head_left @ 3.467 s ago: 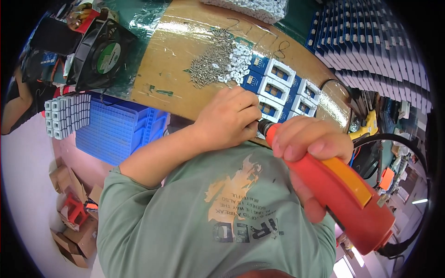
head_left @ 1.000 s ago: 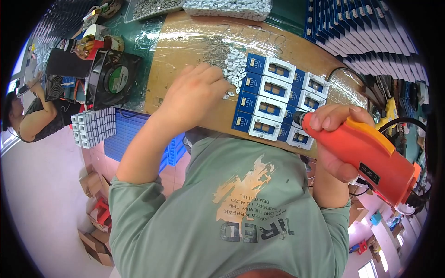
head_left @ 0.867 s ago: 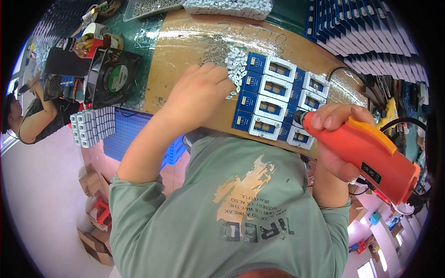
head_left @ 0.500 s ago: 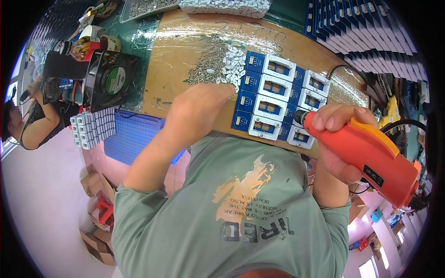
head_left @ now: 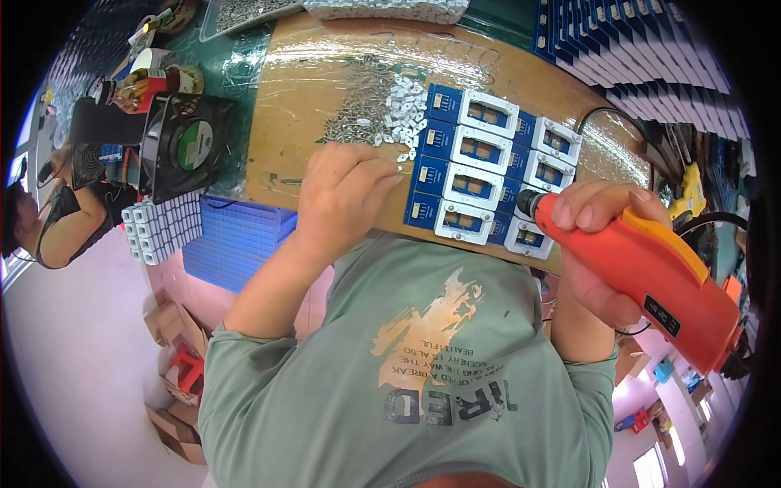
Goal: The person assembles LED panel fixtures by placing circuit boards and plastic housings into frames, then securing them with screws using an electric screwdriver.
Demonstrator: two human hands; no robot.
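Observation:
My right hand point(head_left: 600, 210) is wrapped round a red electric screwdriver point(head_left: 679, 285) with an orange lever. Its dark tip points left, by the lower right corner of a block of blue circuit boards point(head_left: 421, 210) with white plastic frames point(head_left: 473, 185) on them. Screws show in the corners of the nearest frames. My left hand point(head_left: 346, 183) is just left of the boards with its fingers curled together; what they hold, if anything, is hidden. Beyond its fingertips lie a heap of small white plastic pieces point(head_left: 407, 106) and a pile of loose screws point(head_left: 354, 110).
All this lies on a brown board point(head_left: 281, 146). A black fan point(head_left: 191, 146) and a jar point(head_left: 191, 80) stand at left, a blue crate point(head_left: 232, 244) below. Trays of screws point(head_left: 244, 15) and white pieces point(head_left: 390, 10) are at the far edge, stacked blue-and-white panels point(head_left: 634, 57) far right.
My left hand has drawn back slightly from the white pieces, its fingers curling in toward me. The screwdriver in my right hand has barely shifted.

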